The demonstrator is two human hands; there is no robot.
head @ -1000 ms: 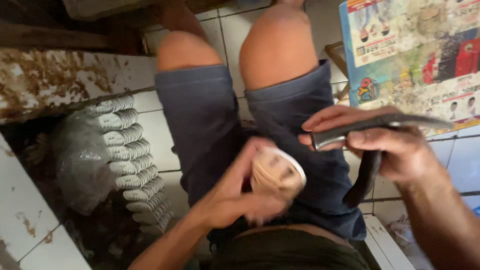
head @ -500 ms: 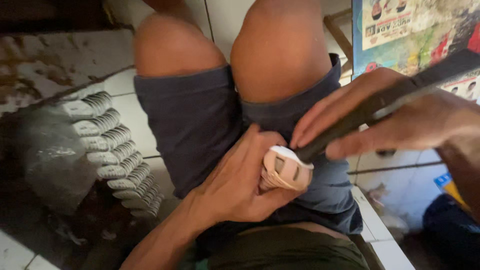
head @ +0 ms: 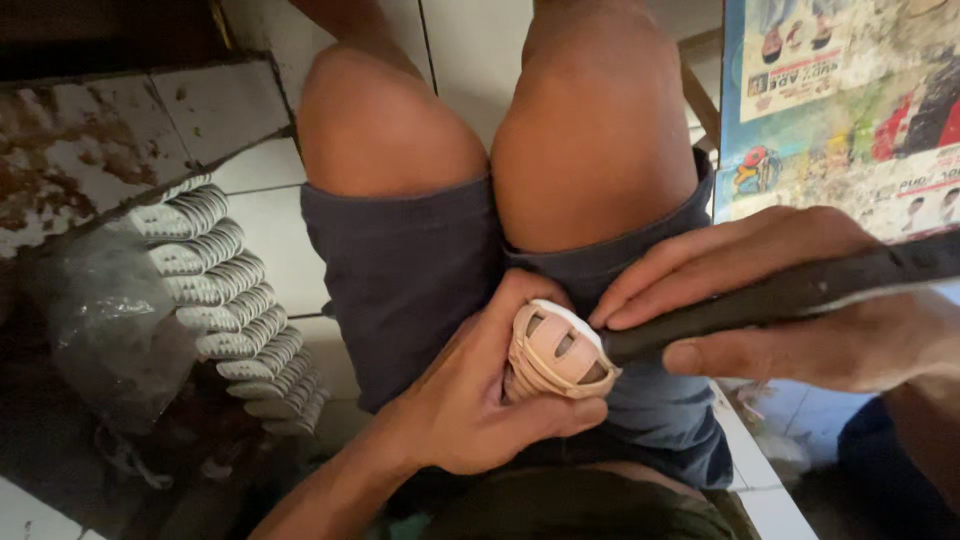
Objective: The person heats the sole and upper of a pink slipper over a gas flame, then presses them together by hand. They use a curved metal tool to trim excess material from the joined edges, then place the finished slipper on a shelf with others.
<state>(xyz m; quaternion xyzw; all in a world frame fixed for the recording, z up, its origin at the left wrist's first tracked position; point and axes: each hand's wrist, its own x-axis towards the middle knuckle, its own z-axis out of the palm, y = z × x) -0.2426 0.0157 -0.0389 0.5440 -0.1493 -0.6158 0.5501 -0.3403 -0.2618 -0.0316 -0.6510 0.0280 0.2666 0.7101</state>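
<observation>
A: What do I have in my left hand (head: 480,400) right now?

B: A small pink cap (head: 557,351) with slots in it. My fingers are curled tight around it. It sits low on my lap, on the dark shorts (head: 400,270), just below my knees.

A: And my right hand (head: 790,300)?

B: It is closed around a long dark tool (head: 780,295). The tool's end touches the side of the cap.

A: What is new since a moment ago?

B: A second ago the tool was up above the cap and not on it. Half a second ago it came down to the cap. Now it presses at the cap's edge, and the view is closer. I think the work on the cap is just starting, not done.

A: What else is near?

B: On my left, a stack of white ridged pieces (head: 235,300) lies on the tiled floor (head: 260,165), beside a clear plastic bag (head: 100,320). On my right stands a bright poster (head: 840,100).
</observation>
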